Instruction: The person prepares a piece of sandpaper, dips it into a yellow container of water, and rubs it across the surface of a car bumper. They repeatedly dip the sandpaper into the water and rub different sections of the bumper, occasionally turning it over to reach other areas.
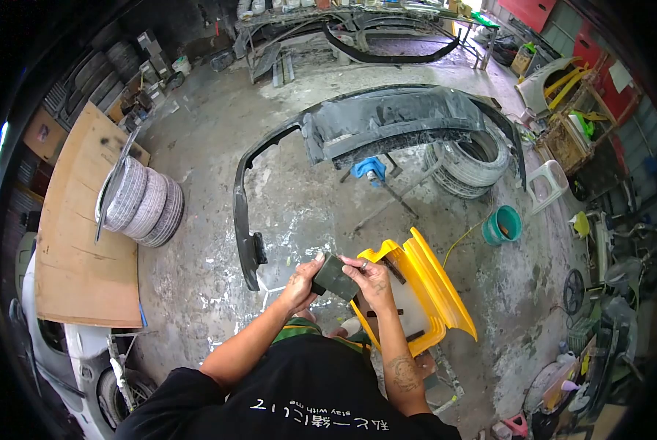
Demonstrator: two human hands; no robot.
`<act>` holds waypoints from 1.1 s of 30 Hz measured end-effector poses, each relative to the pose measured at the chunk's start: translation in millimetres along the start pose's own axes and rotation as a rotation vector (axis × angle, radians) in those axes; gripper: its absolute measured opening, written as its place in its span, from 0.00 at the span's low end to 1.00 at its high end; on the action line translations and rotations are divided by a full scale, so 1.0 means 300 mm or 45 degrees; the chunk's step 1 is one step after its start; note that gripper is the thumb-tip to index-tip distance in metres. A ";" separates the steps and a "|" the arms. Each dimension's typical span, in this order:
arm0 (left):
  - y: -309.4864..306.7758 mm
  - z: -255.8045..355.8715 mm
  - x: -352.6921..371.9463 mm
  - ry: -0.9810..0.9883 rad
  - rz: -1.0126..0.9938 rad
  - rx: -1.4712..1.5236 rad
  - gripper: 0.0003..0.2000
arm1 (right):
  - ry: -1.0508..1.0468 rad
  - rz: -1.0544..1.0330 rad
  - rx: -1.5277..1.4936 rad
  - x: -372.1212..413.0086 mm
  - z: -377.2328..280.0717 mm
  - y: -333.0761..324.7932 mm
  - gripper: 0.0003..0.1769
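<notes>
Head view looks down on a person standing on a concrete floor, with a dark block held in the air in front of the chest, just left of the near edge of a yellow panel that leans beside the person's legs. The left hand is curled partway shut, its thumb on top and its fingers under the block's left end. The right hand pinches the right end between thumb and bent fingers, so both hands have hold of it.

The step in hand appears to be settling the block into a working grip. To do it well, one hand should hold firm while the other shifts, with the fingers off the broad face and the block close to the body. If it slips, it drops to the gritty floor.

The block is a flat slab with its broad dark face turned up toward the camera. Its long axis seems to run from hand to hand, slanting from the far left down to the near right. The far corner points toward the black bumper standing across the middle of the floor.
</notes>
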State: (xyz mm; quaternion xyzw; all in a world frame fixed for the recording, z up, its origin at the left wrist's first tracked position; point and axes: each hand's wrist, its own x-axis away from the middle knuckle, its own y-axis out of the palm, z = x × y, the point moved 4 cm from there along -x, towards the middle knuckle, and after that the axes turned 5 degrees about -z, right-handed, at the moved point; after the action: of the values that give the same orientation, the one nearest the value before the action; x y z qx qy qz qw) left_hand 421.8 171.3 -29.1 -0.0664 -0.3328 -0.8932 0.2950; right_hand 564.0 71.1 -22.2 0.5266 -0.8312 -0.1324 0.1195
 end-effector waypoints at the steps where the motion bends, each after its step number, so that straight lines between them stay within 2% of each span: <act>1: 0.005 0.001 0.001 0.002 -0.001 0.000 0.18 | -0.006 -0.020 0.027 0.001 -0.004 -0.005 0.12; 4: 0.027 0.002 0.006 -0.023 -0.042 0.036 0.18 | -0.020 -0.048 0.056 0.000 0.006 -0.017 0.11; 7: 0.035 -0.004 -0.007 -0.021 0.039 0.034 0.19 | -0.043 0.013 0.062 -0.001 0.006 -0.035 0.11; 8: 0.039 0.001 -0.012 -0.010 0.025 -0.118 0.19 | -0.052 0.068 0.061 0.005 0.006 -0.042 0.11; 9: 0.046 0.002 -0.019 0.001 0.006 -0.266 0.19 | -0.258 0.189 0.211 0.008 -0.019 -0.049 0.10; 10: 0.058 -0.002 -0.026 0.004 -0.005 -0.246 0.19 | -0.255 0.192 0.233 0.014 0.015 -0.062 0.10; 12: 0.155 0.083 -0.022 0.285 -0.042 -0.762 0.19 | -0.227 0.620 0.606 0.036 0.057 -0.129 0.16; 13: 0.106 0.039 -0.053 0.322 -0.069 -1.003 0.19 | -0.156 0.596 0.531 0.055 0.068 -0.134 0.20; 14: 0.123 0.027 -0.049 0.335 -0.051 -0.986 0.19 | 0.153 0.497 0.381 0.082 0.036 -0.108 0.16; 16: 0.187 0.015 -0.035 0.500 -0.114 -0.963 0.18 | 0.236 0.440 -0.070 0.119 0.076 -0.080 0.14; 18: 0.198 -0.019 -0.019 0.540 -0.099 -1.285 0.14 | 0.090 0.337 -0.296 0.158 0.097 -0.054 0.15; 19: 0.209 -0.037 -0.005 0.578 -0.062 -1.386 0.14 | 0.095 0.371 -0.379 0.188 0.096 -0.052 0.11; 20: 0.221 -0.047 0.007 0.619 -0.024 -1.480 0.14 | 0.034 0.287 -0.497 0.221 0.105 -0.073 0.12; 21: 0.217 -0.055 0.003 0.547 -0.070 -1.387 0.14 | 0.043 0.275 -0.520 0.239 0.129 -0.090 0.12; 22: 0.226 -0.047 0.013 0.580 0.027 -1.476 0.17 | 0.052 0.269 -0.542 0.247 0.152 -0.110 0.13; 24: 0.215 -0.069 -0.013 0.586 -0.127 -0.850 0.23 | 0.056 0.304 -0.397 0.256 0.169 -0.133 0.14; 25: 0.194 -0.072 -0.019 0.600 -0.129 -0.838 0.23 | 0.061 0.355 -0.272 0.262 0.180 -0.148 0.15; 27: 0.160 -0.087 -0.028 -0.011 -0.352 -0.789 0.23 | 0.041 0.337 -0.181 0.243 0.189 -0.148 0.16; 30: 0.077 -0.115 -0.036 -0.024 -0.306 -0.687 0.21 | 0.108 0.206 -0.130 0.218 0.234 -0.183 0.22; 32: -0.038 -0.159 -0.037 0.023 -0.222 -0.761 0.19 | 0.372 0.078 -0.046 0.190 0.255 -0.193 0.27; 33: -0.124 -0.166 -0.021 0.053 -0.098 -0.948 0.20 | 0.426 0.055 0.177 0.176 0.287 -0.229 0.31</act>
State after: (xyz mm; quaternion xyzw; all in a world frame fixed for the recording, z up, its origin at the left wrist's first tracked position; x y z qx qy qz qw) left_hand 409.6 165.2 -90.2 -0.1383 0.0187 -0.9647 0.2235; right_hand 570.9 3.3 -123.5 0.5302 -0.8181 0.0176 0.2222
